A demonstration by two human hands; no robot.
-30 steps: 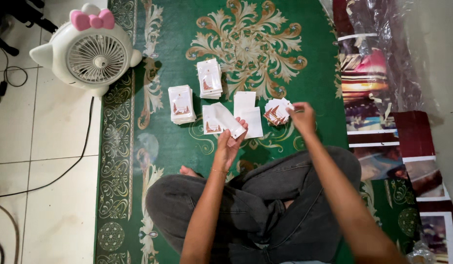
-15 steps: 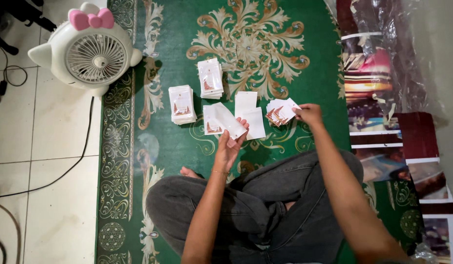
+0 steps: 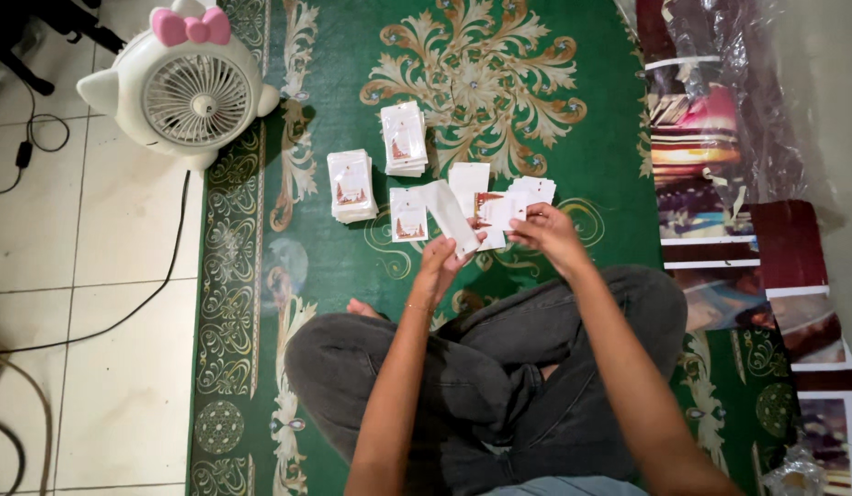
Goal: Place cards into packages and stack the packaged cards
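So my left hand [image 3: 441,262] is pinched shut on a long clear plastic sleeve [image 3: 447,213], holding it by its lower end so it angles up and to the left across the middle of the frame. My right hand [image 3: 550,234] is just beside it, fingers closed on a small white card with a reddish print [image 3: 496,210], which sits right next to the sleeve's edge. Can't tell if the card is actually inside the sleeve or only touching it.

Just above my right hand there's a loose bunch of white cards [image 3: 534,189] lying on the green patterned rug [image 3: 573,55], and a plain white card [image 3: 468,175] between that bunch and the sleeve. Left of the sleeve is a single packed card [image 3: 408,216] flat on the rug. Further up and left are two neat stacks of them, one stack [image 3: 351,186] at centre left and another stack [image 3: 403,138] slightly higher.

Upper left corner has a white fan with a pink bow [image 3: 181,81] sitting on the tile floor [image 3: 67,239]. My crossed legs in grey trousers [image 3: 462,386] fill the bottom of the frame.
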